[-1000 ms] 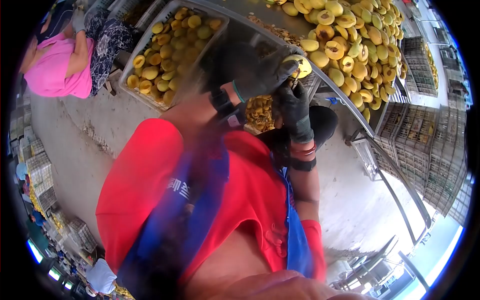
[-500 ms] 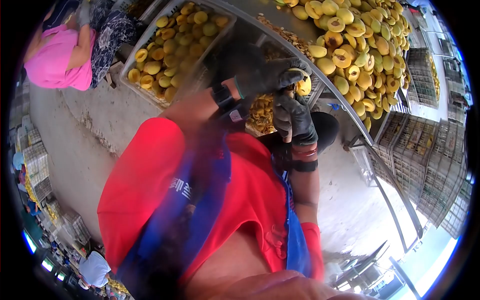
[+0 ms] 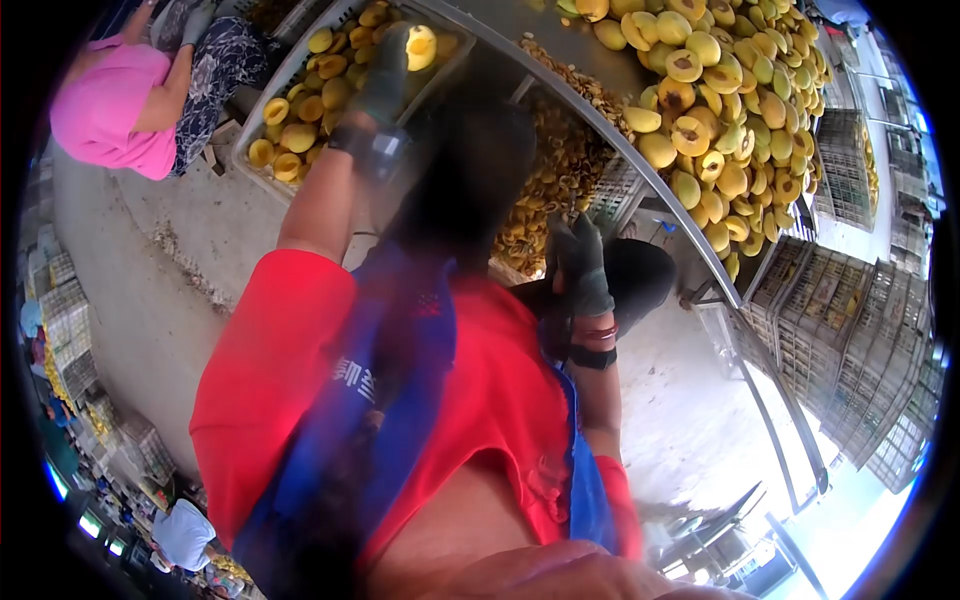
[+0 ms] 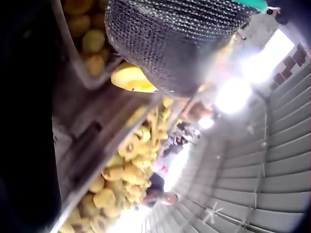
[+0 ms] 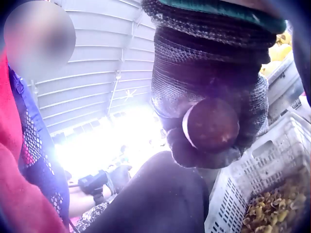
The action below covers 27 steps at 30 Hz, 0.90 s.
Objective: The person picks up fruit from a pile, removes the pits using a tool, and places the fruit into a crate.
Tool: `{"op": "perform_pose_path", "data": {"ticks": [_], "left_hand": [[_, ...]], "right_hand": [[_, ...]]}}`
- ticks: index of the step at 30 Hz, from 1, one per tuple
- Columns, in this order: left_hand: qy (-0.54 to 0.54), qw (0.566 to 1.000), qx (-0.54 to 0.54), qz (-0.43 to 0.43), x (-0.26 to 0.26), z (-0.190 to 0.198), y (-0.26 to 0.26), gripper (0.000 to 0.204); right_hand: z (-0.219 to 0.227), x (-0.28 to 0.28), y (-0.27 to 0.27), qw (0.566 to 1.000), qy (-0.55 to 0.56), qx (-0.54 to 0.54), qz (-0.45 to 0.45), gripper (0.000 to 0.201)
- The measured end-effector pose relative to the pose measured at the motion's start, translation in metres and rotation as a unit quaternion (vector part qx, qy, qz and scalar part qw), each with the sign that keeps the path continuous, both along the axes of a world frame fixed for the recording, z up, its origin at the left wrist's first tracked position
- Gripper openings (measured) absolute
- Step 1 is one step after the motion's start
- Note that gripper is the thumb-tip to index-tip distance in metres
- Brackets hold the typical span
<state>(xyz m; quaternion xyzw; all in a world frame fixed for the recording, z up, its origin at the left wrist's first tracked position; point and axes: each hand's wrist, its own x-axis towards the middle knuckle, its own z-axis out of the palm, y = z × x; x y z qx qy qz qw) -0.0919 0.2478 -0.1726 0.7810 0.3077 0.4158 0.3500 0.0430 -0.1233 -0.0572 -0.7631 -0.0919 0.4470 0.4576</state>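
Note:
My gloved left hand [image 3: 385, 80] reaches over the crate of fruit [image 3: 242, 152] at the upper left. It holds a halved yellow peach [image 3: 421, 46] by its fingertips. In the left wrist view the same peach half [image 4: 131, 78] shows below the dark glove, with most of the fingers hidden. Nearer my lap, my gloved right hand [image 3: 580, 265] grips a tool. The round brown end of the tool's handle [image 5: 212, 125] faces the right wrist camera, and its working end is hidden there.
A heap of halved peaches [image 3: 735, 110] covers the metal table, whose raised edge [image 3: 668, 185] runs diagonally ahead. Below it, a white crate [image 5: 233, 191] holds pits and scraps. Stacked crates [image 3: 850, 330] stand at right. A person in pink [image 3: 115, 105] sits at upper left.
Both hands were together at the peach half. My left hand has since carried it left over the fruit crate; the right hand has lowered slightly, still holding the tool.

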Motion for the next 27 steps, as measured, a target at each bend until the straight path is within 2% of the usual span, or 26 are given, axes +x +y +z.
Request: {"op": "perform_pose_path", "data": {"ticks": [1, 4, 5, 7, 10, 11, 13, 14, 16, 17, 19, 20, 22, 24, 27], "left_hand": [[0.009, 1.000, -0.003, 0.010, -0.003, -0.005, 0.008, 0.044], [0.226, 0.967, -0.072, 0.092, 0.003, -0.004, 0.027, 0.041], [0.309, 0.947, -0.009, 0.090, 0.009, -0.013, 0.037, 0.034], [0.464, 0.875, 0.113, 0.080, 0.029, -0.038, 0.068, 0.024], [0.246, 0.953, 0.124, 0.122, 0.048, -0.068, 0.079, 0.024], [0.333, 0.928, 0.149, 0.079, 0.053, -0.074, 0.085, 0.025], [0.495, 0.847, 0.192, -0.012, 0.061, -0.055, 0.087, 0.027], [0.511, 0.839, 0.186, -0.032, 0.066, -0.059, 0.088, 0.027], [0.504, 0.848, 0.163, -0.027, 0.071, -0.068, 0.084, 0.027], [0.490, 0.859, 0.145, -0.019, 0.072, -0.073, 0.080, 0.027], [0.463, 0.879, 0.115, -0.008, 0.067, -0.075, 0.075, 0.028], [0.452, 0.887, 0.098, -0.001, 0.061, -0.070, 0.074, 0.028], [0.436, 0.897, 0.066, 0.014, 0.052, -0.046, 0.075, 0.029], [0.442, 0.895, 0.047, 0.033, 0.049, -0.039, 0.088, 0.029], [0.447, 0.892, 0.036, 0.055, 0.032, -0.069, 0.096, 0.031]], "right_hand": [[-0.005, -0.004, 0.000, 1.000, 0.001, 0.002, -0.006, 0.013], [-0.024, -0.005, -0.002, 1.000, 0.004, -0.015, -0.006, 0.010], [-0.026, -0.005, -0.001, 1.000, 0.009, -0.018, -0.007, 0.009], [-0.030, -0.004, -0.002, 1.000, 0.001, -0.028, -0.004, 0.009], [-0.042, -0.001, -0.004, 0.997, -0.038, -0.064, 0.015, 0.009], [-0.050, 0.001, -0.005, 0.995, -0.052, -0.085, 0.023, 0.009], [-0.054, 0.004, -0.001, 0.985, -0.093, -0.133, 0.051, 0.009], [-0.052, 0.004, 0.003, 0.977, -0.119, -0.160, 0.072, 0.008], [-0.066, 0.009, -0.003, 0.954, -0.185, -0.165, 0.168, 0.009], [-0.094, 0.014, -0.022, 0.933, -0.223, -0.145, 0.242, 0.009], [-0.113, 0.013, -0.032, 0.930, -0.210, -0.113, 0.278, 0.008], [-0.119, 0.012, -0.033, 0.951, -0.163, -0.102, 0.242, 0.007], [-0.113, 0.013, -0.015, 0.931, -0.226, -0.076, 0.276, 0.006], [-0.098, 0.011, -0.003, 0.808, -0.423, -0.057, 0.405, 0.006], [-0.099, 0.010, -0.002, 0.801, -0.431, -0.042, 0.414, 0.005]]}}
